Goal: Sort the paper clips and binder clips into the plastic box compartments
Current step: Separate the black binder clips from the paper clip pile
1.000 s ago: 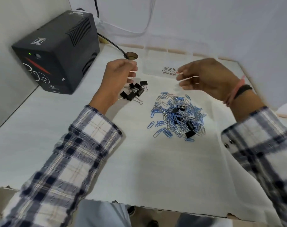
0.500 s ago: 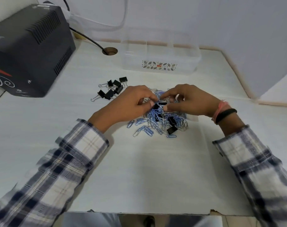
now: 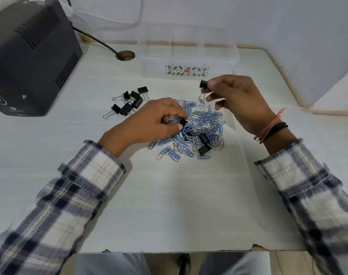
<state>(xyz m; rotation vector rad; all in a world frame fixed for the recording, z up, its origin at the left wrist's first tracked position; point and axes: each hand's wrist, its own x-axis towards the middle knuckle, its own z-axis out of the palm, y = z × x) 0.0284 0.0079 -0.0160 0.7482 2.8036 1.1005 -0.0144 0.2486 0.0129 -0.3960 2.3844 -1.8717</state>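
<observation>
A heap of blue and silver paper clips [image 3: 198, 128] lies mid-table with a few black binder clips [image 3: 204, 149] mixed in. My left hand [image 3: 155, 120] rests on the heap's left side, fingers pinched on a black binder clip [image 3: 183, 122]. Raised above the heap's far right, my right hand [image 3: 236, 96] grips another black binder clip [image 3: 203, 84] with a paper clip dangling from its wire handles. A separate group of black binder clips [image 3: 129, 103] sits to the left. The clear plastic box [image 3: 189, 56] with compartments stands at the back.
A black power unit [image 3: 28, 56] fills the back left corner, its cable running to a round hole [image 3: 125, 55] in the table. Walls close off the back and right. The table's front edge [image 3: 169, 252] is near my lap.
My right hand has lifted away from the heap toward the box with a binder clip. My left hand stays on the heap, now pinching another clip.
</observation>
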